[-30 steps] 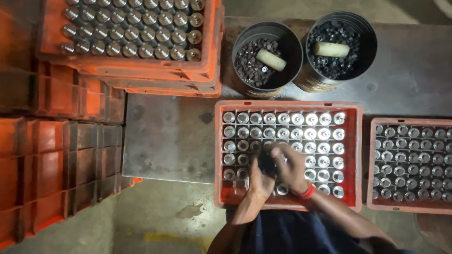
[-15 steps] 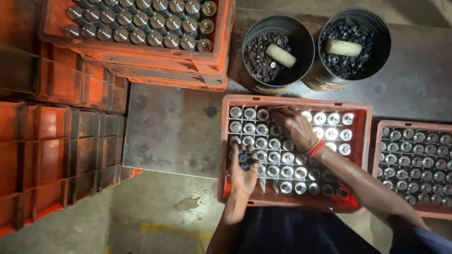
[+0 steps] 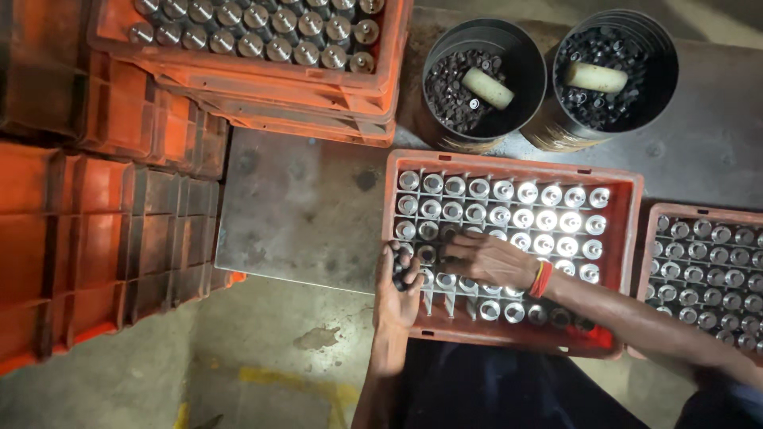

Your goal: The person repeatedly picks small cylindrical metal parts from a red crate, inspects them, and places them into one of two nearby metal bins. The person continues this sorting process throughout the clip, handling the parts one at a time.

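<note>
Your left hand clenched small dark parts in its grip. Your right hand, grip released, lay flat on metal cylinders just beside, inside the orange crate.

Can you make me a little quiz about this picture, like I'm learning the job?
1. True or false: the two round bins at the top each have a pale cylinder lying in them.
2. Which hand lies over the metal cans in the middle crate: A the left hand, B the right hand?
3. What colour is the band on the right wrist?

Key:
1. True.
2. B. The left hand is at the crate's left edge and holds small dark pieces.
3. Red.
</note>
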{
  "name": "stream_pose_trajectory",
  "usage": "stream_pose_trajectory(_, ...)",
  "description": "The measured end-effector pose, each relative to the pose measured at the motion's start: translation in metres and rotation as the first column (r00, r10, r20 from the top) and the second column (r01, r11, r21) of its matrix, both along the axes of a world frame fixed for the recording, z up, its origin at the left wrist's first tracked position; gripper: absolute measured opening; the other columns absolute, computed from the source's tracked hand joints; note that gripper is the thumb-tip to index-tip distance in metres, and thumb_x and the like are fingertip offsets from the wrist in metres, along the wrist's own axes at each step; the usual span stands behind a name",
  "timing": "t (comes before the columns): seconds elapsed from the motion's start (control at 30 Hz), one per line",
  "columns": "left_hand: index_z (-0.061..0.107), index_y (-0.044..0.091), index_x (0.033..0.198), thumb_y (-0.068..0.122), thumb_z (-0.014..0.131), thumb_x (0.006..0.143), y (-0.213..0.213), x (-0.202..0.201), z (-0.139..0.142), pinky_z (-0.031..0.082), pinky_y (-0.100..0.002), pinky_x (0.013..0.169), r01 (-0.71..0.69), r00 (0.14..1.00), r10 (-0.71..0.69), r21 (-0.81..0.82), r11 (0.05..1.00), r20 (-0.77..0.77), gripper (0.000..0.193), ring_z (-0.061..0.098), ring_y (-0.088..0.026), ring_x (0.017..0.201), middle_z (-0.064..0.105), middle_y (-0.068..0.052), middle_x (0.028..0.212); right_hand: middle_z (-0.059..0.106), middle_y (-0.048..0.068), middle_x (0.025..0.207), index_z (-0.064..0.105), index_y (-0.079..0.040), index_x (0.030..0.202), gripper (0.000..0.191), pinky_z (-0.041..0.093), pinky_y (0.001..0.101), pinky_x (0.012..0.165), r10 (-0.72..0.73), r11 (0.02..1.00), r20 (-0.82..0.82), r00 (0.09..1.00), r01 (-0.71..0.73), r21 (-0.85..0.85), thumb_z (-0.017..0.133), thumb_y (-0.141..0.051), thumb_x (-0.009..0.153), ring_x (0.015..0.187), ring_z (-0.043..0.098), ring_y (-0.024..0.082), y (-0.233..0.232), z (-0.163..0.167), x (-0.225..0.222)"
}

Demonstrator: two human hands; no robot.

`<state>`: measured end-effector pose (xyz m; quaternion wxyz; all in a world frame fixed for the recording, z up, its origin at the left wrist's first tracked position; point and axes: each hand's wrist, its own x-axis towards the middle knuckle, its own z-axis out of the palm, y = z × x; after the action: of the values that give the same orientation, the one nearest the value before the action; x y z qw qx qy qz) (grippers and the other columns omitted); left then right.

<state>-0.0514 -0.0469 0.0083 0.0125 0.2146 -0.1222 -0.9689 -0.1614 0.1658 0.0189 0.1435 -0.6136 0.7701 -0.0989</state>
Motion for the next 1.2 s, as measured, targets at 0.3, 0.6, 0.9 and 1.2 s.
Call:
stream_pose_trajectory(0.3,0.059,0.012,0.115,0.036,0.059,0.105,0.007,0.004,0.0,0.036,-0.021,0.048,-0.021,0.998,0.023,-0.038,0.999,0.064,0.026,0.047,-0.009,0.065,0.052,0.001,0.086,0.054,0.004,0.153,0.055,-0.021,0.135,0.045,0.034,0.0433,0.121,0.127,0.992,-0.04,0.991,-0.128,-0.025,0.054,-0.028,0.09,0.139,0.052,0.023,0.0,-0.07,-0.003)
stream_pose_trajectory(0.6,0.066,0.009,0.114,0.03,0.065,0.102,0.038,0.004,-0.021,0.042,-0.026,0.053,0.125,0.972,-0.082,-0.188,0.974,0.219,0.023,0.057,-0.014,0.067,0.06,-0.001,0.082,0.074,0.008,0.103,0.065,-0.005,0.123,0.029,0.057,0.0287,0.08,-0.524,0.309,0.838,0.149,0.951,0.024,0.069,-0.016,0.096,0.092,0.07,0.015,0.052,-0.005,0.045)
stream_pose_trajectory(0.9,0.066,0.01,0.112,0.026,0.064,0.099,0.061,-0.001,-0.012,0.033,-0.021,0.042,0.283,0.934,-0.247,-0.114,0.952,0.259,0.02,0.052,-0.009,0.056,0.06,-0.001,0.076,0.076,0.013,0.09,0.08,-0.005,0.106,0.022,0.055,0.034,0.069,-0.759,0.444,0.512,0.402,0.895,-0.046,0.078,-0.018,0.088,0.076,0.07,0.021,0.059,0.015,0.047)
stream_pose_trajectory(1.2,0.063,0.01,0.108,0.027,0.067,0.098,0.076,-0.009,-0.015,0.034,-0.022,0.044,0.345,0.911,-0.284,-0.175,0.922,0.299,0.02,0.05,-0.009,0.055,0.061,-0.002,0.077,0.076,0.014,0.09,0.074,-0.007,0.112,0.03,0.058,0.0355,0.063,-0.665,0.627,0.433,0.609,0.77,-0.119,0.074,-0.01,0.081,0.069,0.072,0.023,0.045,0.024,0.035)
